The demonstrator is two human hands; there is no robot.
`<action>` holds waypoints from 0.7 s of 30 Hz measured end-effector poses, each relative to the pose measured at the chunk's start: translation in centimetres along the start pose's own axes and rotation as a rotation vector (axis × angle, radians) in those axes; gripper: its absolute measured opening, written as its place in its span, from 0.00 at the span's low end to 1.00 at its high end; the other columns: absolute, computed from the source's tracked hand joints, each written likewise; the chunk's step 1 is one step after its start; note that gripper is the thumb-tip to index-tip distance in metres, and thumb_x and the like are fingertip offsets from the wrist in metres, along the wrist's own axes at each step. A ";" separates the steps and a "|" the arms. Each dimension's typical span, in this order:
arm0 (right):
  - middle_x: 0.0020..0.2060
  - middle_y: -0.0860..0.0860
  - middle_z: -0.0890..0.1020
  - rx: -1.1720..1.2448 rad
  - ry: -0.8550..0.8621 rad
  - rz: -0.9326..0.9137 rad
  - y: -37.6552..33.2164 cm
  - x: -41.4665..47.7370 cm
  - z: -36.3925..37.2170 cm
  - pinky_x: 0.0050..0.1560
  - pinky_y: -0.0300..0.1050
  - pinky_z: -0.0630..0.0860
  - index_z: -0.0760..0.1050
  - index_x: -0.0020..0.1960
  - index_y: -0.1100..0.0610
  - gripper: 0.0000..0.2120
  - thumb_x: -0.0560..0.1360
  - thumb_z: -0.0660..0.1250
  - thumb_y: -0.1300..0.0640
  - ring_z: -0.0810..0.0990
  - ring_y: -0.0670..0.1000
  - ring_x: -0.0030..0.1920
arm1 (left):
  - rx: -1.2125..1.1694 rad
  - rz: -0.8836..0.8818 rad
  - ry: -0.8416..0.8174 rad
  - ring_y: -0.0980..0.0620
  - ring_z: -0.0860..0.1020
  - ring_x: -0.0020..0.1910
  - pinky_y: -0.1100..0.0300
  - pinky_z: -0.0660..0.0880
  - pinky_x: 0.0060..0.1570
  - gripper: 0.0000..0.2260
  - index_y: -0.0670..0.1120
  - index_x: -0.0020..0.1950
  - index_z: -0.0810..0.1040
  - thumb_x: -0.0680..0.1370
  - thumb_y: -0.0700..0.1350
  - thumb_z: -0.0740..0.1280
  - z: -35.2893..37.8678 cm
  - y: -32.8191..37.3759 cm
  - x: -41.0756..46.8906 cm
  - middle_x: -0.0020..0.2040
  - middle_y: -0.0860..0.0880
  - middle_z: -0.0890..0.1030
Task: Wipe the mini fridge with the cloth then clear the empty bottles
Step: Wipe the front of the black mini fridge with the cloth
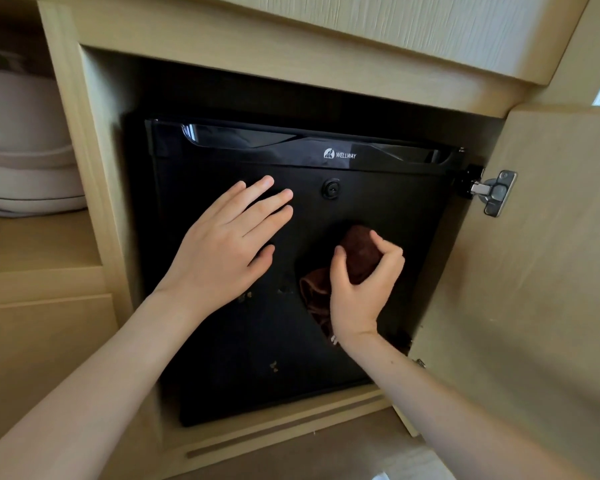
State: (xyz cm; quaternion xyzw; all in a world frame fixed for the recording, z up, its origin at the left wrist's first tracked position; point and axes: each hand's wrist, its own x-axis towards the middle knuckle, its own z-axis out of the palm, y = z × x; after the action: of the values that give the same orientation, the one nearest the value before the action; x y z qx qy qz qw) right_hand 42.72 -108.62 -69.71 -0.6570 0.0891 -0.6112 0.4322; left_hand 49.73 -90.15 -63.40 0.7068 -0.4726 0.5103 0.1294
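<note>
A black mini fridge (388, 202) with a white logo sits inside a light wooden cabinet, its door closed. My left hand (229, 244) lies flat on the upper left of the fridge door with the fingers spread. My right hand (361, 285) grips a bunched dark brown cloth (359, 252) and presses it against the middle right of the door. Part of the cloth hangs below my palm. A round lock (330, 188) sits near the door's top centre. No bottles are in view.
The wooden cabinet door (527, 271) stands open on the right, held by a metal hinge (496, 192). A shelf on the left holds stacked white dishes (25, 161). The cabinet's bottom ledge (291, 431) runs under the fridge.
</note>
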 end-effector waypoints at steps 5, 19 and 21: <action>0.54 0.46 0.70 -0.005 -0.136 0.117 1.2 -2.1 -1.5 0.49 0.25 0.72 0.67 0.57 0.41 0.21 0.75 0.74 0.58 0.73 0.33 0.54 | 0.021 0.014 0.018 0.44 0.66 0.75 0.48 0.59 0.77 0.20 0.41 0.70 0.76 0.77 0.40 0.69 0.0 -0.1 -0.2 0.72 0.45 0.74; 0.53 0.47 0.69 -0.050 -0.156 0.009 -0.2 -2.0 -0.3 0.50 0.24 0.70 0.69 0.60 0.51 0.21 0.73 0.76 0.62 0.72 0.32 0.53 | 0.105 -0.098 0.053 0.47 0.62 0.78 0.49 0.55 0.78 0.25 0.45 0.75 0.70 0.79 0.47 0.67 -0.9 -1.5 -2.3 0.76 0.48 0.69; 0.53 0.50 0.70 -0.061 -0.155 -0.018 -0.7 -0.7 -0.2 0.51 0.24 0.69 0.72 0.58 0.53 0.20 0.72 0.76 0.63 0.72 0.32 0.52 | 0.122 -0.084 0.044 0.47 0.62 0.78 0.49 0.55 0.78 0.24 0.45 0.75 0.70 0.79 0.47 0.67 -1.1 -1.7 -2.5 0.76 0.48 0.69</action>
State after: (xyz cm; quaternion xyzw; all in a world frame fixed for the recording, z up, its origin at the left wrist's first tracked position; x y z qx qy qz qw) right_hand 42.03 -107.84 -69.79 -0.7160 0.0683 -0.5594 0.4120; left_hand 50.34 -87.20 -64.52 0.7213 -0.4075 0.5475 0.1178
